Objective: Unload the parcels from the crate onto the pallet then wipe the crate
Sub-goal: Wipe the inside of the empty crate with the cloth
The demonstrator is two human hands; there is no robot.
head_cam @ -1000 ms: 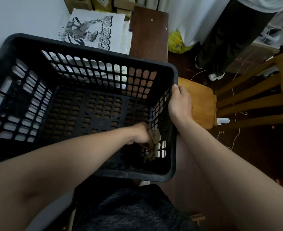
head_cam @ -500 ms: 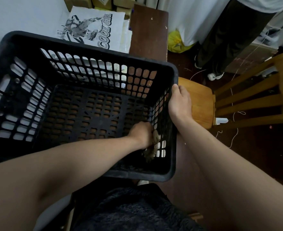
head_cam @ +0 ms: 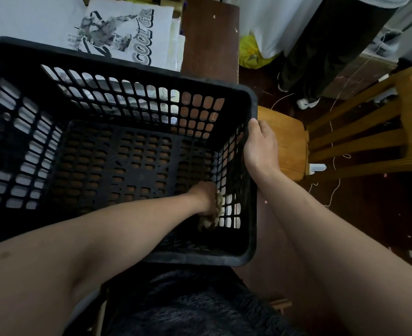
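A black perforated plastic crate fills the left and middle of the view, with nothing inside but my hand and a rag. My left hand reaches down into the crate's near right corner and grips a crumpled tan rag, pressed against the inside of the right wall. My right hand grips the crate's right rim from outside, fingers curled over the edge. White printed parcels lie behind the crate.
A wooden chair stands right beside the crate on the right. Another person's legs stand on the dark floor at the back right, near a yellow bag. A brown tabletop runs behind the crate.
My left hand with the rag has shifted slightly along the crate's right inner wall. The crate has moved a little in view. My right hand keeps its hold on the rim.
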